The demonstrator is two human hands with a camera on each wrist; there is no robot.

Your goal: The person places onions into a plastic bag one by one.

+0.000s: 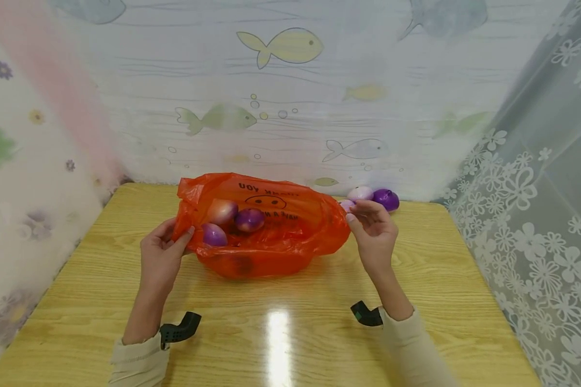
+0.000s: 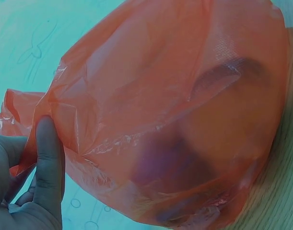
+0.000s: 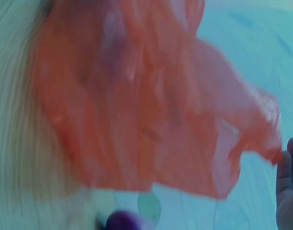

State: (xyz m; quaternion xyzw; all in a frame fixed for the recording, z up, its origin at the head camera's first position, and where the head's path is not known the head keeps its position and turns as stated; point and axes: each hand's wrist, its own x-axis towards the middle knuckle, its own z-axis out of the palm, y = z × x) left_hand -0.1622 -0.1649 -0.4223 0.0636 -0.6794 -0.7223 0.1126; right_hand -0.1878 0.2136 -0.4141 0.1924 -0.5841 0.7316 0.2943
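An orange-red plastic bag (image 1: 290, 263) with black printing lies on its side on the table, its mouth spread wide. Several purple and pale onions are inside, among them a dark purple onion (image 1: 249, 220) and a paler onion (image 1: 222, 211). My left hand (image 1: 163, 252) pinches the left end of the bag between thumb and fingers; the left wrist view shows onions as dark shapes through the plastic. At the bag's right end, my right hand (image 1: 376, 234) pinches a corner between thumb and forefinger, its other fingers loosely bent. The right wrist view shows only part of this hand.
Beyond my right hand, a dark purple onion (image 1: 386, 199) and pale onions (image 1: 360, 193) sit at the back of the wooden table (image 1: 252, 322). A fish-patterned curtain (image 1: 290, 107) hangs behind the table, with a lace-flowered curtain (image 1: 537, 231) at the right.
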